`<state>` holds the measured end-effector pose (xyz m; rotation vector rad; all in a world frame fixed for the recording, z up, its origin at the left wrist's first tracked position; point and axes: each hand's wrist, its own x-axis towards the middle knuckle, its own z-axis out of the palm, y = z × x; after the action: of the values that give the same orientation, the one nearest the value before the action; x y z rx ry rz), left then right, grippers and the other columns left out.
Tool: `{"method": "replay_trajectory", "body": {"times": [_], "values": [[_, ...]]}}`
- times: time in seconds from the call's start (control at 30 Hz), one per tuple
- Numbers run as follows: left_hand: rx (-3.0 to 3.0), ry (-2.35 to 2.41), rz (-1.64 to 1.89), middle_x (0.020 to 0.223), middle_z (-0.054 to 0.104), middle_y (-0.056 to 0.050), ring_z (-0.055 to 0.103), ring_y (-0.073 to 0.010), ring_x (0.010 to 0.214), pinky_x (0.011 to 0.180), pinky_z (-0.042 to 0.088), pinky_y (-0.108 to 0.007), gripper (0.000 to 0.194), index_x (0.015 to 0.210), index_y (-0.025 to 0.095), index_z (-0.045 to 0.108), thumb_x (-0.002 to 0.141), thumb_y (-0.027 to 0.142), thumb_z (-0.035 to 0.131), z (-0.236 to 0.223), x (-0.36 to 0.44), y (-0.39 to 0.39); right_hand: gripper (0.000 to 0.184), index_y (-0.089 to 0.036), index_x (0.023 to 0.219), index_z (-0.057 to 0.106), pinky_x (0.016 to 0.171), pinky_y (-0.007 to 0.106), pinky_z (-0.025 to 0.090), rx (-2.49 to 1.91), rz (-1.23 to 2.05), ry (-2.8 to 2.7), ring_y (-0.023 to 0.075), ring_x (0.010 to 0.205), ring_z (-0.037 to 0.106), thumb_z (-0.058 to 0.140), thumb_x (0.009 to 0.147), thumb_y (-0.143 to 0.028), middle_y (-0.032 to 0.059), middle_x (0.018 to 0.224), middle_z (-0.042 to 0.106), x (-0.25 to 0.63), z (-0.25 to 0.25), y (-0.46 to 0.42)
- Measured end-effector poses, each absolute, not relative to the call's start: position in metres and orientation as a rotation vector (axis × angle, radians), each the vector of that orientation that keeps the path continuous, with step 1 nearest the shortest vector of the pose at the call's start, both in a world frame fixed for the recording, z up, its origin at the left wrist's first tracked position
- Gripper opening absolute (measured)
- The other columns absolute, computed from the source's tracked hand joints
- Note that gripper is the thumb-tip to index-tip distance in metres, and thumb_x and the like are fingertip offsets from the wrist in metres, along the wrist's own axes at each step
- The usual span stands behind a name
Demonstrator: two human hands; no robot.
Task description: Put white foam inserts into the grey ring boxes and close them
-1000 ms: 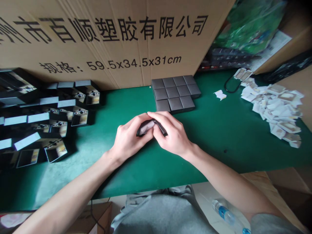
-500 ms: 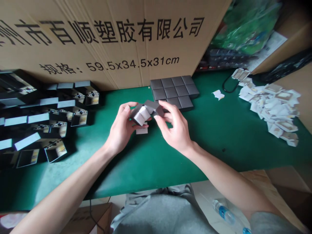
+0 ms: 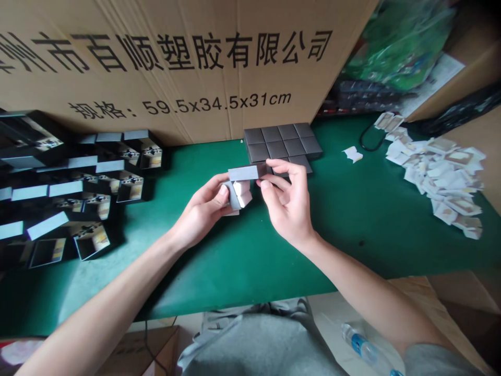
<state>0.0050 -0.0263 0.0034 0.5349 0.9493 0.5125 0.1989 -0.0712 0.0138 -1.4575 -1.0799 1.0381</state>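
Note:
My left hand (image 3: pixel 201 214) grips a small dark hinged gift box (image 3: pixel 235 196) by its base, thumb on the near side. The box is tilted, with its lid (image 3: pixel 243 173) swung open above. A white folded insert (image 3: pixel 243 192) pokes out from the base on the right. My right hand (image 3: pixel 287 201) has its thumb and fingers at the right end of the lid, pinching it. Below the box, a small white piece (image 3: pixel 234 213) shows partly, lying on the green table. Behind the hands lie several closed dark boxes (image 3: pixel 276 141) in tight rows.
Several open dark boxes (image 3: pixel 131 183) stand at the left. A heap of white inserts (image 3: pixel 446 172) lies at the right, with a loose white piece (image 3: pixel 353 154) beside a black loop (image 3: pixel 370 141). A large cardboard carton (image 3: pixel 188 57) backs the green table (image 3: pixel 242 261).
The box has been turned in my hands, so the lid's pale side now faces me and the white insert points right. My left thumb has moved onto the base's near side.

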Motion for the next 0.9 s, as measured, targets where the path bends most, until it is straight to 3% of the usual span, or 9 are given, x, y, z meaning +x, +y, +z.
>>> {"method": "replay_trajectory", "body": {"times": [0.23,0.4,0.67,0.9], "values": [[0.562,0.951,0.583,0.137,0.07,-0.007,0.07,-0.0258,0.117,0.098,0.062,-0.039,0.036,0.128,0.028,0.073,0.095,0.044,0.074,0.001,0.005,-0.026,0.013,-0.025,0.108,0.06,0.079,0.029,0.064,-1.587,1.104,-1.16,0.0152,0.095,0.073,0.065,0.101,-0.034,0.0041,0.108,0.068,0.199,0.018,-0.07],[0.64,0.958,0.578,0.147,0.065,-0.005,0.067,-0.0281,0.126,0.098,0.062,-0.036,0.037,0.132,0.032,0.072,0.097,0.045,0.072,0.001,0.002,-0.029,0.019,-0.023,0.114,0.064,0.081,0.03,0.065,-1.565,1.158,-1.212,0.016,0.094,0.075,0.068,0.098,-0.033,0.0054,0.111,0.073,0.195,0.02,-0.07],[0.713,0.903,0.523,0.153,0.062,-0.006,0.066,-0.0314,0.131,0.1,0.061,-0.035,0.056,0.15,0.035,0.061,0.096,0.038,0.074,0.002,0.0,-0.03,0.023,-0.025,0.12,0.068,0.087,0.031,0.064,-1.558,1.205,-1.262,0.0182,0.104,0.075,0.066,0.1,-0.036,0.003,0.116,0.078,0.197,0.024,-0.07],[0.846,0.957,0.501,0.155,0.06,-0.01,0.07,-0.0325,0.124,0.087,0.065,-0.032,0.068,0.152,0.032,0.059,0.088,0.043,0.082,0.004,0.002,-0.027,0.024,-0.024,0.121,0.072,0.084,0.029,0.063,-1.511,1.316,-1.188,0.0189,0.106,0.073,0.065,0.101,-0.037,0.0043,0.117,0.077,0.198,0.023,-0.069]]}}
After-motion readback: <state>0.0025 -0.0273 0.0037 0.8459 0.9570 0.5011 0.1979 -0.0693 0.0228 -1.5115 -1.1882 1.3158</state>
